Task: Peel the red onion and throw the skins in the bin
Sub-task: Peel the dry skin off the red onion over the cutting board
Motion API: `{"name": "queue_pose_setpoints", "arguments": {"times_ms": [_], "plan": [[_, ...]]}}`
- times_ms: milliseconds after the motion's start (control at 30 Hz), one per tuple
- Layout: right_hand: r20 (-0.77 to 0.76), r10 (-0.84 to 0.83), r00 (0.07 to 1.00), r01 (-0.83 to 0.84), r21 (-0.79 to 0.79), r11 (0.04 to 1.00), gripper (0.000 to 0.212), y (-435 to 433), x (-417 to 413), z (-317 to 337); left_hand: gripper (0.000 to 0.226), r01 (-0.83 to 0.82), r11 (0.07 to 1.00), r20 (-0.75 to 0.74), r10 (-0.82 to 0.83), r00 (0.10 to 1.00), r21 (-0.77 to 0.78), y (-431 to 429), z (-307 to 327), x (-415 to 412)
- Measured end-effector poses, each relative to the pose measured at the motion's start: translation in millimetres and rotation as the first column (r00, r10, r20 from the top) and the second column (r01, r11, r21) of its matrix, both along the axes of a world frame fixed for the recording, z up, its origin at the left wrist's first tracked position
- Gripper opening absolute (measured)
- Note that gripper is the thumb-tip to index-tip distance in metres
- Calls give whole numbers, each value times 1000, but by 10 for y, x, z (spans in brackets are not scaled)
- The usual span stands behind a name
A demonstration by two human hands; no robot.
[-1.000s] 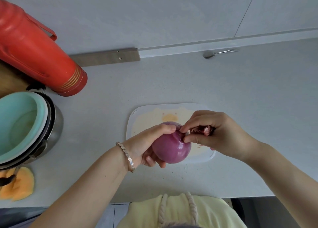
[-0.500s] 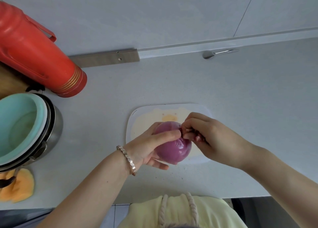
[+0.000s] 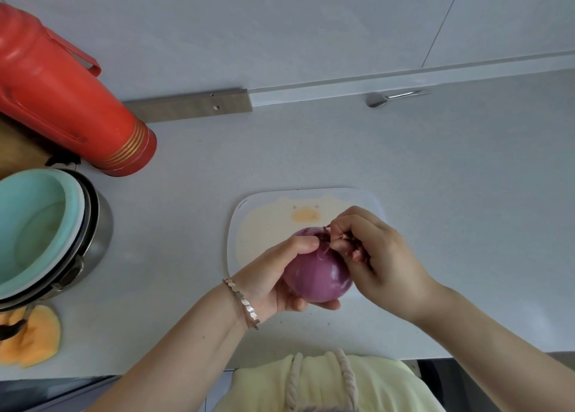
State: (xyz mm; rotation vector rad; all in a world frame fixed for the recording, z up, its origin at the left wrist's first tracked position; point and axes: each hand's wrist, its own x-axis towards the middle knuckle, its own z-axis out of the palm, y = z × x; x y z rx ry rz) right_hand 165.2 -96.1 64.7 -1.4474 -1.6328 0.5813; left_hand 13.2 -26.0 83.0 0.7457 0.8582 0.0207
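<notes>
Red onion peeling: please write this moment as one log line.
step: peeling | left hand: holds red onion above cutting board | right hand: pinching skin scraps at onion top | bin: not visible

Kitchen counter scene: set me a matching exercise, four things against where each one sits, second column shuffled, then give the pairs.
Things:
1. red onion
2. red flask
3. spoon
4. bracelet

Places:
A. on the counter by the back wall, right of centre
B. on the left wrist
C. held between both hands above the cutting board
D. far left, beside the pot with the teal bowl

Pairs: 1-C, 2-D, 3-A, 4-B
</notes>
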Motion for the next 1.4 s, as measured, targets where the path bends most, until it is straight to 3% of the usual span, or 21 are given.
{"name": "queue_pose_setpoints", "arguments": {"times_ms": [67,167,333,433,533,700,767,867,967,1133,1267,1333,1400], "plan": [[-24,-58,998,58,3,998,13,-4,-55,13,40,-22,999,-15,22,1000,-23,-19,-11,12],[-69,-121,990,115,-83,990,12,20,-79,59,39,-66,997,-78,64,995,-35,-40,-7,36],[-368,-45,929,-67,-284,956,17,70,64,179,26,-88,996,-157,86,984,-6,-5,-11,49],[-305,-4,952,-78,-256,964,17,91,78,188,30,-84,996,-166,83,983,2,7,-16,54],[-328,-87,941,-7,-274,962,22,104,77,183,26,-111,994,-180,109,978,-1,13,-2,74],[-155,-210,965,171,-235,957,18,122,-27,151,24,-193,980,-189,200,962,54,0,-14,157],[-170,-309,936,260,-262,930,17,144,-87,107,30,-270,957,-176,285,942,106,-30,-41,193],[-293,-516,805,368,-435,821,18,231,-109,57,49,-354,910,-158,390,907,218,-89,-96,234],[-332,-528,782,331,-497,802,19,283,-71,75,52,-391,902,-115,415,903,181,-92,-127,218],[-466,-566,680,268,-561,783,24,211,-78,89,47,-249,958,-144,269,952,145,46,-145,101],[-535,-554,638,226,-557,799,23,144,-120,80,48,-92,968,-189,138,972,232,141,-93,37],[-548,-545,635,188,-575,797,23,123,-122,59,49,34,904,-284,98,954,427,179,-47,29],[-523,-568,635,178,-617,767,24,109,-135,16,45,151,742,-385,153,910,653,191,-39,38]]}}
